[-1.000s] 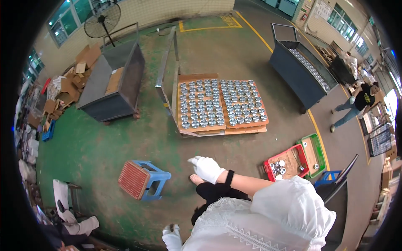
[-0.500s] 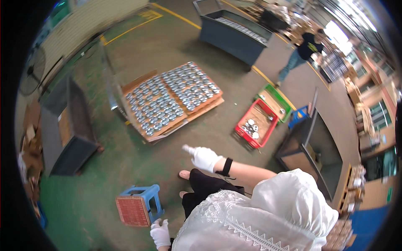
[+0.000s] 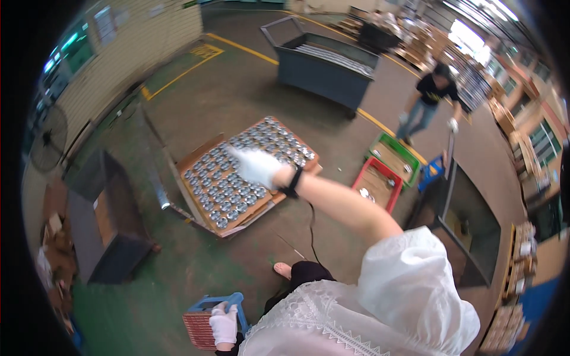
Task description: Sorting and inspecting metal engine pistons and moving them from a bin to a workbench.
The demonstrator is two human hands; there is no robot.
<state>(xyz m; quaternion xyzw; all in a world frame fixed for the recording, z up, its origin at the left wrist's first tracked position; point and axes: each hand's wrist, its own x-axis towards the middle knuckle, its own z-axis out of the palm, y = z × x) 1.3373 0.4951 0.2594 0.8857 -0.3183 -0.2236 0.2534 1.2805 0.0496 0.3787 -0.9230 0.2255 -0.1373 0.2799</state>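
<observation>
My left hand (image 3: 223, 324), in a white glove, is closed on the edge of a small blue plastic stool (image 3: 236, 299) with a reddish slatted seat. My right hand (image 3: 259, 168), also white-gloved and with a black strap at the wrist, reaches forward over a cardboard-lined pallet. Its fingers look stretched out, though motion blurs them, and nothing shows in them. Rows of round shiny metal parts (image 3: 230, 200) cover the pallet in two blocks; my hand hides some of them. Whether it touches them I cannot tell.
Right of the pallet lie a red crate (image 3: 392, 200) with a few metal parts and a green crate (image 3: 385, 140). Grey metal carts stand at left (image 3: 113, 237), back (image 3: 320, 77) and right (image 3: 436, 237). A co-worker (image 3: 436, 98) is near the right cart. A fan (image 3: 48, 137) stands far left.
My right hand has moved forward from above the floor to over the metal parts. My left hand has come onto the stool's edge. The co-worker has come nearer, reaching toward the right cart.
</observation>
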